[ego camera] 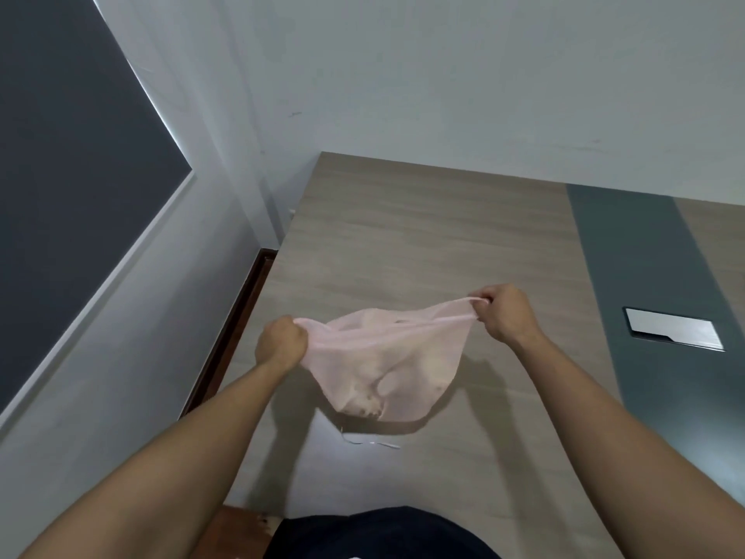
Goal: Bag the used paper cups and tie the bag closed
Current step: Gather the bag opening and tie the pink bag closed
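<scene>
A thin, see-through pink plastic bag [383, 365] hangs just above the wooden table [423, 236], stretched wide between both hands. Pale crumpled cup shapes show through its lower part. My left hand [282, 342] is a closed fist on the bag's left top corner. My right hand [506, 312] pinches the right top corner, pulled out into a strip. The bag's bottom sags toward the table and casts a shadow there.
A small white scrap or string [375, 442] lies on the table under the bag. A grey strip with a metal cable hatch [673, 328] runs along the table's right side. White walls and a dark window blind [72, 175] stand to the left.
</scene>
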